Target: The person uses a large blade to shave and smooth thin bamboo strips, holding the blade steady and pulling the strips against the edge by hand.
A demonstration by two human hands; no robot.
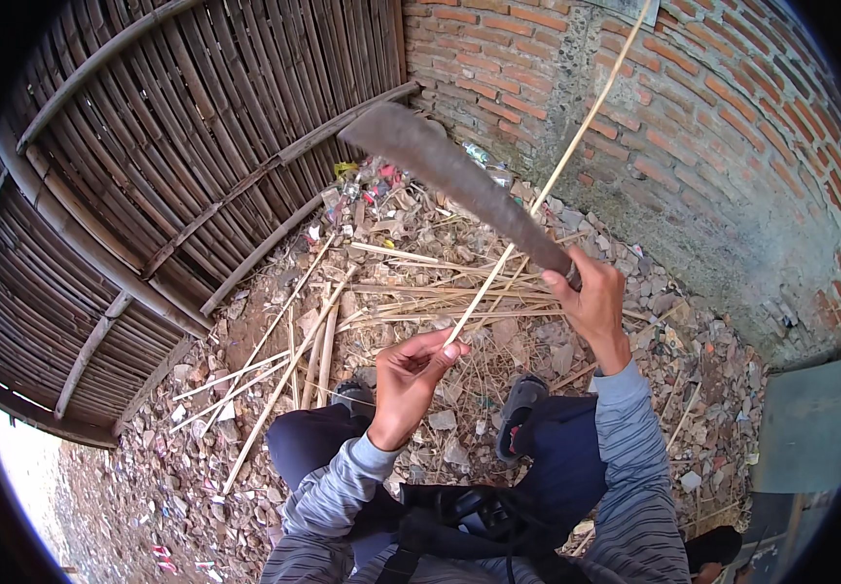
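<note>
My left hand (pixel 412 375) pinches the lower end of a long, thin bamboo strip (pixel 576 136) between thumb and fingers. The strip slants up and away to the right, past the top edge of the view. In my right hand (pixel 592 302) is a machete (pixel 449 175), gripped at its handle, most of which the fingers hide. Its broad dark blade points to the far left and widens toward the tip. The blade crosses the strip; whether they touch I cannot tell. Below lies a loose pile of bamboo strips (pixel 420 302) on the ground.
Stones and litter cover the ground (pixel 177 457). A bamboo slat wall (pixel 196 127) stands at the left, and a brick wall (pixel 712 117) at the far right. My shoes (pixel 520 414) are close to the pile. A grey-green panel (pixel 809 423) stands at the right.
</note>
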